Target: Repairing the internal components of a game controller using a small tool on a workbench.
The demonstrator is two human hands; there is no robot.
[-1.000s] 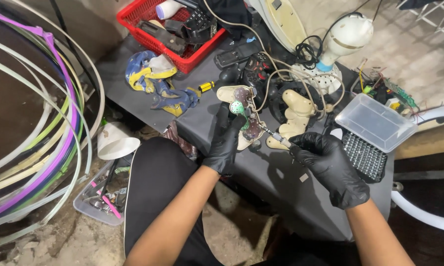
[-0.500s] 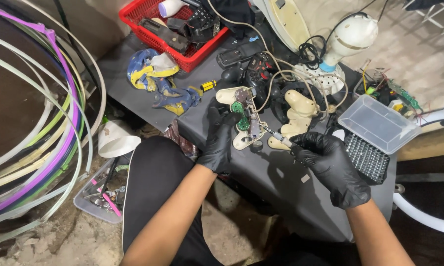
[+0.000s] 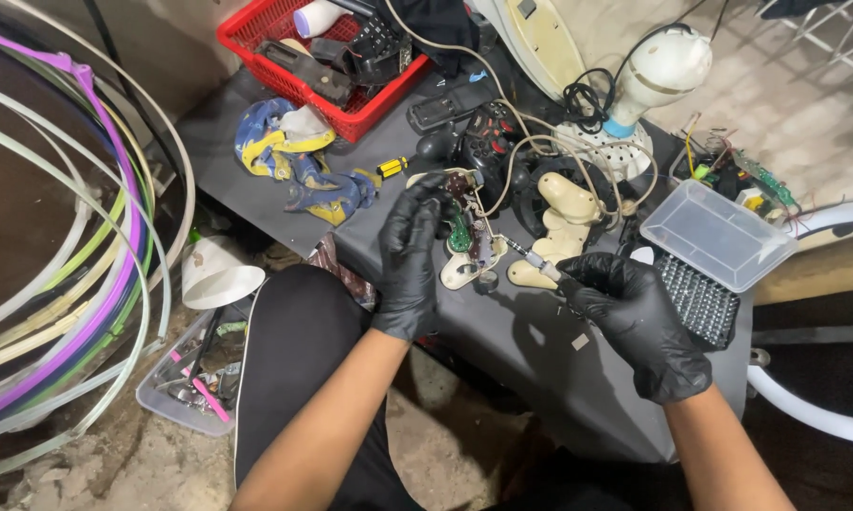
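Screwdriver (image 3: 531, 257) work on an opened controller (image 3: 464, 237).
Left hand (image 3: 409, 255) clasps it steady; right hand (image 3: 630, 317), closed round the handle, should keep the tip square.

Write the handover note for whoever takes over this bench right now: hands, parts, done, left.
Left hand, black-gloved, steadies the opened cream game controller on the grey table; its green circuit board is exposed.
Right hand, black-gloved, holds a screwdriver, tip at the board.
Done: shell open.
Left: board still sits in the shell half, wires attached.
Nearby: another cream shell piece, clear plastic box.
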